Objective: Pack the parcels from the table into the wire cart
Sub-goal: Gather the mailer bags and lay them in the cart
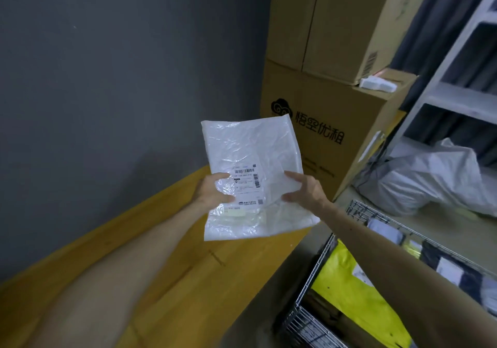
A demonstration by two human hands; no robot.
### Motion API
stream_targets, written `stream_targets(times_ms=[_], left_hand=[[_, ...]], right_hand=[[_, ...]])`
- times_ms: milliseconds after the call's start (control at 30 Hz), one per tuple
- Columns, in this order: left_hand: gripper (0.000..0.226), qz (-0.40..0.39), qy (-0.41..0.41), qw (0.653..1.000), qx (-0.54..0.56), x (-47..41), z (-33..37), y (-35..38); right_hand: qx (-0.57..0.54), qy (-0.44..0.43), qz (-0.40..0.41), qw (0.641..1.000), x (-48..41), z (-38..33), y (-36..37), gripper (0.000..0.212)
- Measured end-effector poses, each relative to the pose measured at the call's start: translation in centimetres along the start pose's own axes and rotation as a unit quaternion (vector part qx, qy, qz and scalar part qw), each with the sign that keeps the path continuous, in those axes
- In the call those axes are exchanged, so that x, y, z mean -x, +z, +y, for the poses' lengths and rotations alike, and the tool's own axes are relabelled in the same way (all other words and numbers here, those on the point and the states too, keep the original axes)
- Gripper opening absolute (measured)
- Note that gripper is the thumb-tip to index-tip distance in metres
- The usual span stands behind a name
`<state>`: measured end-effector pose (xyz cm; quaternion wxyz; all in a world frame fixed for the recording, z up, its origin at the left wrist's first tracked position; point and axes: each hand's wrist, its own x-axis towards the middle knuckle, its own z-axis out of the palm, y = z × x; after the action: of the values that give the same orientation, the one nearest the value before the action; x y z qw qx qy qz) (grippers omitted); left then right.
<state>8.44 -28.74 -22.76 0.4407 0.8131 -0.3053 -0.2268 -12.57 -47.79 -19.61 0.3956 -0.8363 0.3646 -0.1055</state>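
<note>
A white plastic parcel [252, 154], its barcoded label [246, 183] seemingly too blurred to be read, is held above the yellow worktop [161, 253], gripped at either edge by the curled left hand [212, 190] and right hand [306, 189], before a carton [322, 121] printed 悟空优租.

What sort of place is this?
Probably a parcel depot or stockroom: stacked cardboard cartons, a wire cart already holding a yellow mailer, and a white poly mailer with a shipping label.
</note>
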Motion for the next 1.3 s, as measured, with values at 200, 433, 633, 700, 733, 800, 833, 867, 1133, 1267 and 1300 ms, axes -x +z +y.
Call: stream_targets(times_ms=[200, 433, 633, 700, 733, 800, 833, 867, 1133, 1267, 1300], left_hand=[[0.078, -0.055, 0.048, 0.997, -0.008, 0.8, 2.8, 1.5], [0.077, -0.121, 0.101, 0.987, -0.026, 2.2, 5.9, 6.5], [0.077, -0.180, 0.146, 0.972, -0.044, 3.9, 9.8, 13.1], [0.076, -0.202, 0.161, 0.965, -0.052, 4.9, 11.2, 15.5], [0.077, -0.211, 0.168, 0.961, -0.057, 5.5, 11.8, 16.7], [0.078, -0.226, 0.181, 0.954, -0.071, 6.9, 13.3, 19.2], [0.078, -0.233, 0.187, 0.951, -0.079, 7.6, 14.0, 20.6], [0.079, -0.237, 0.192, 0.949, -0.083, 8.4, 14.8, 21.8], [0.079, -0.297, 0.223, 0.923, -0.099, 16.1, 20.9, 33.1], [0.078, -0.311, 0.229, 0.917, -0.099, 19.8, 23.3, 38.7], [0.078, -0.310, 0.233, 0.916, -0.101, 20.6, 23.8, 40.2]], right_hand=[[0.013, 0.036, 0.056, 0.998, 4.1, 0.7, -2.2, 0.077], [0.010, 0.074, 0.125, 0.989, 9.6, 4.0, -5.7, 0.073], [-0.021, 0.126, 0.180, 0.975, 15.4, 8.5, -9.3, 0.077], [-0.022, 0.143, 0.195, 0.970, 17.6, 10.2, -10.7, 0.077], [-0.028, 0.151, 0.202, 0.967, 18.8, 11.0, -11.5, 0.076], [-0.038, 0.163, 0.215, 0.962, 21.2, 12.9, -12.9, 0.075], [-0.041, 0.166, 0.221, 0.960, 22.4, 13.9, -13.7, 0.074], [-0.042, 0.170, 0.225, 0.959, 23.6, 15.0, -14.3, 0.074], [-0.042, 0.207, 0.249, 0.945, 33.2, 24.0, -20.1, 0.075], [-0.055, 0.221, 0.260, 0.938, 37.5, 28.2, -23.2, 0.076], [-0.059, 0.225, 0.267, 0.935, 38.5, 29.1, -23.8, 0.076]])
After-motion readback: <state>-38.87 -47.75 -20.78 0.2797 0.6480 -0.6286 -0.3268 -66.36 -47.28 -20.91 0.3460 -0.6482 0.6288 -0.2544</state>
